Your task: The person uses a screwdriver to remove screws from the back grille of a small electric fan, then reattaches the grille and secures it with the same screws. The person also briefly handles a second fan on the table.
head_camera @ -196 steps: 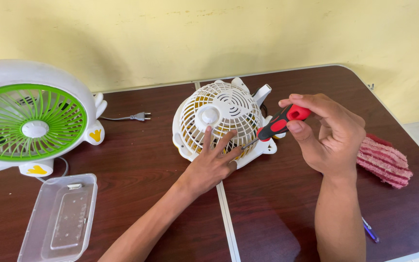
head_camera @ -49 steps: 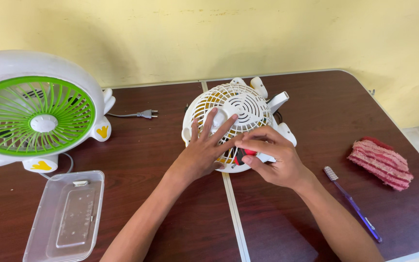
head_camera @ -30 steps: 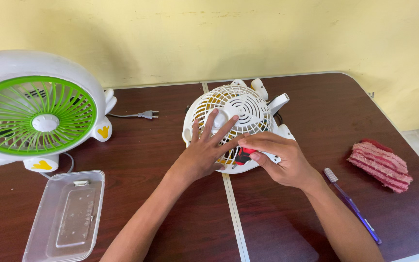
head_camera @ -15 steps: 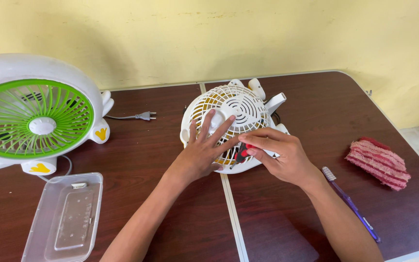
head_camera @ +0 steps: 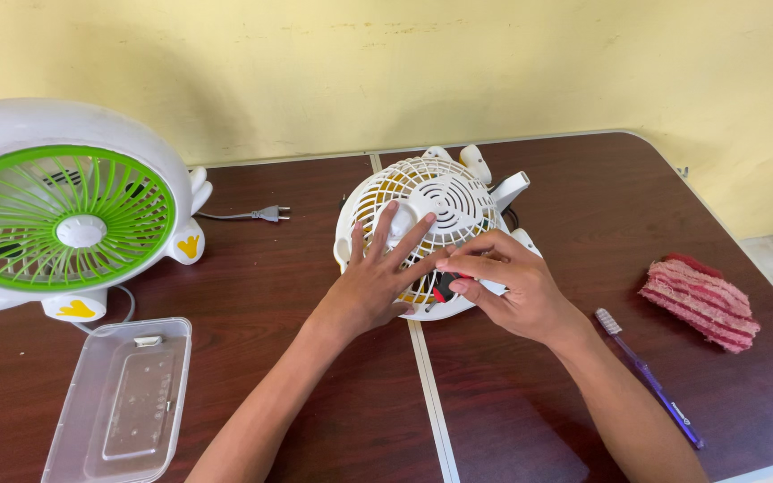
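Head view, steeply downward (close) over the table (head_camera: 252, 358).

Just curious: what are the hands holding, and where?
Right hand pinches a red-and-black tool by its handle; left hand lies flat on the white fan grille.

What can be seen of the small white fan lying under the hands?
The small white fan looks like plastic, with a round grille of thin ribs, a plain centre hub and something yellow showing behind the ribs. It lies on its back on the brown table, grille facing up, stubby feet pointing toward the wall. The left hand rests spread on the grille; the right hand holds a red-and-black tool at its near edge.
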